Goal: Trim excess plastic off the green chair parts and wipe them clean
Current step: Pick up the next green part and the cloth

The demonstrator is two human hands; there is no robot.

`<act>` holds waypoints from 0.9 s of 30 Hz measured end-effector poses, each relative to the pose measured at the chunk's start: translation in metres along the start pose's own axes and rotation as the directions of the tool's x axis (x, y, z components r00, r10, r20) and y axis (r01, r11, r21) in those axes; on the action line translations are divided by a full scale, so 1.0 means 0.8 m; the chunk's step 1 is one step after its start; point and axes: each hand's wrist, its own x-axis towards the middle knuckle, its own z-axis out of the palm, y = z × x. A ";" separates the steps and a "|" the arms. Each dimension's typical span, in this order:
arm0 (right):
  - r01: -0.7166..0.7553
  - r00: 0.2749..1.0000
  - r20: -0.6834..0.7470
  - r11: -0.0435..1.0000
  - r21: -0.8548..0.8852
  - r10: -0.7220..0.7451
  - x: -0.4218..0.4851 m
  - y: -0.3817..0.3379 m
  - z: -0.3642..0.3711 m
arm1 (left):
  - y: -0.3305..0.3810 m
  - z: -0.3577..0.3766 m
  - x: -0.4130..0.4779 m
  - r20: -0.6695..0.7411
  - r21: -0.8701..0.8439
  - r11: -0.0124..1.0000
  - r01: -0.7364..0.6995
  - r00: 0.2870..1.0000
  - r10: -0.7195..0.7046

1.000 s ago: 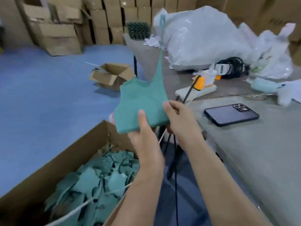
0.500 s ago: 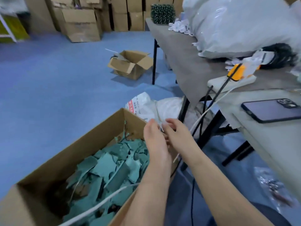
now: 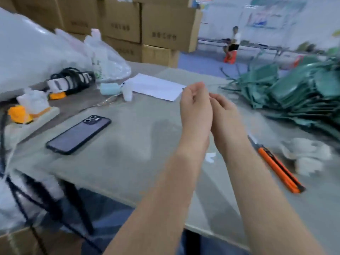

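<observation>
**Two hands meeting in mid-air, between pieces**

Neither hand is working on a part: by my reading, the person is sitting between one piece and the next. The left hand (image 3: 196, 107) is hovering over the table (image 3: 128, 162) with its fingers loosely curled and nothing showing in them. The right hand (image 3: 223, 115) is pressing close beside it at 3 o'clock. Its fingertips are tucking behind the left hand, so I cannot tell whether they are pinching anything.

The green chair parts (image 3: 294, 89) are lying heaped at 2 o'clock from the hands, well apart from them. The orange knife (image 3: 276, 162) is lying at 4 o'clock, with a white cloth bundle (image 3: 309, 155) just beyond it.

The next move is probably calling for a reach to the heap and a pick-up of the knife.

Blur is smearing the heap, so single parts and their excess plastic are proving hard to separate. The frame's right edge is cutting the heap off, and the bundle could be rag or gloves.
</observation>
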 end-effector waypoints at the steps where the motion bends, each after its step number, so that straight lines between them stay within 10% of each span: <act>1: -0.016 0.997 -0.069 1.000 0.013 0.017 0.006 0.001 -0.032 | -0.012 0.028 -0.005 0.068 0.015 0.999 0.037 0.997 -0.038; 14: -0.147 0.741 -0.651 0.985 0.085 0.167 0.052 0.094 -0.325 | -0.195 0.242 -0.026 0.346 0.239 0.830 0.504 0.755 -0.558; 27: -0.010 0.753 -0.476 0.731 0.682 0.454 0.207 0.129 -0.365 | -0.266 0.311 0.061 0.243 0.103 0.767 0.633 0.732 -0.637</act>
